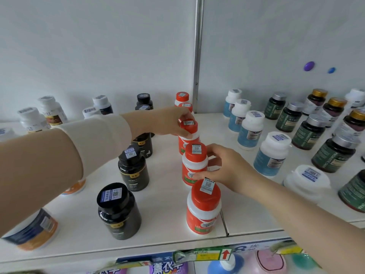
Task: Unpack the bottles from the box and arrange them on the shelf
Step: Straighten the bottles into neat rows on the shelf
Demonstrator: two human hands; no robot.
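Head view: left hand (pixel 171 123) is pinched on the cap of 3rd red bottle (pixel 189 127), right hand (pixel 225 169) wrapped round 2nd red bottle (pixel 194 161), both upright on shelf (pixel 164 214). Should be nudged into line w/ front bottle (pixel 203 206), gaps kept even. Box not seen.

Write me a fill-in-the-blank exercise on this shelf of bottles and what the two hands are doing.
1. The right hand holds a bottle whose cap is ____.
2. The left hand grips the bottle behind it by its ____.
3. The dark-bodied bottles left of them have ____ caps.
4. On the wall, a purple magnet sits beside a ____ one.
Missing words: red; cap; black; blue.
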